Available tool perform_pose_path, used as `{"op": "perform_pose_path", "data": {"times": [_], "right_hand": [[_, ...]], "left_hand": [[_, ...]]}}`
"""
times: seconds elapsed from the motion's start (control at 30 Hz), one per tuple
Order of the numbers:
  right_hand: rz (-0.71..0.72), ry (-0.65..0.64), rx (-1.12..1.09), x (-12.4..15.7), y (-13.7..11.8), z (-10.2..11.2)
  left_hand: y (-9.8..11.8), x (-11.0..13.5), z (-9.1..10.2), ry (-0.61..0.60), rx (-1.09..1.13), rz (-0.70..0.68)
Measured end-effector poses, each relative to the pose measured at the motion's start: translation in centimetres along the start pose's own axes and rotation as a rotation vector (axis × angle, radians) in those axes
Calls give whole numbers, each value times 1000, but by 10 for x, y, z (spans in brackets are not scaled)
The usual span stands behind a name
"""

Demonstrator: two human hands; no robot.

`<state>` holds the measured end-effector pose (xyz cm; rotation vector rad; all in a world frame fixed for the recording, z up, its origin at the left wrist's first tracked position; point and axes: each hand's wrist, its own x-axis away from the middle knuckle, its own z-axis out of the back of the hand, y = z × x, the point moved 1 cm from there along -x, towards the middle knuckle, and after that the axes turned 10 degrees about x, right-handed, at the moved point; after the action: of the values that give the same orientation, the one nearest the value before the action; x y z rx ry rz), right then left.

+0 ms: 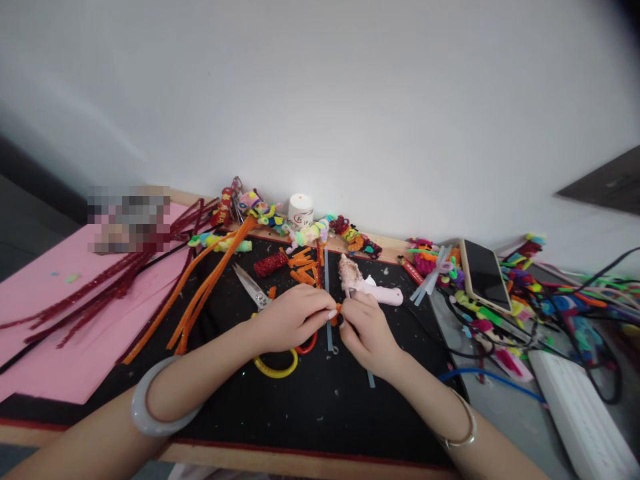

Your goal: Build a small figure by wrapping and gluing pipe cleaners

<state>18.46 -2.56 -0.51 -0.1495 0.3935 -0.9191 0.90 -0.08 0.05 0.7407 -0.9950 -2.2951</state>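
Observation:
My left hand [295, 321] and my right hand [367, 333] meet over the black mat [300, 420], fingertips pinched on a short orange pipe cleaner piece [339, 309]. A small dark bit shows at my right fingertips; I cannot make out what it is. Scissors [274, 363] with yellow and red handles lie partly under my left hand, blades open. Just beyond my hands are short cut orange pipe cleaner pieces [304, 268] and a dark red tinsel coil [271, 264]. A pink hot glue gun [380, 292] rests behind my right hand. Translucent glue sticks [327, 333] lie between and below my hands.
Long orange pipe cleaners [200, 300] and dark red tinsel stems [100, 293] lie leftward over pink sheets [65, 360]. Along the wall sit colourful pipe cleaner figures [313, 232] and a white spool [301, 211]. Rightward are a phone [486, 275], cables and a white power strip [583, 413].

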Motion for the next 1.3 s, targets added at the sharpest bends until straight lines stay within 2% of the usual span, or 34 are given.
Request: {"op": "perform_pose_path", "data": {"times": [0.23, 0.43, 0.6, 1.13, 1.3], "right_hand": [[-5, 3, -13, 1, 0, 0], [-47, 65, -59, 1, 3, 2], [-76, 67, -70, 0, 5, 3], [-38, 77, -68, 1, 1, 2], [-50, 76, -79, 1, 2, 1]], "left_hand": [[-2, -1, -1, 10, 0, 19], [-3, -1, 0, 37, 11, 43], [-4, -1, -2, 15, 5, 42], [-1, -1, -3, -25, -37, 0], [0, -2, -2, -2, -46, -3]]}}
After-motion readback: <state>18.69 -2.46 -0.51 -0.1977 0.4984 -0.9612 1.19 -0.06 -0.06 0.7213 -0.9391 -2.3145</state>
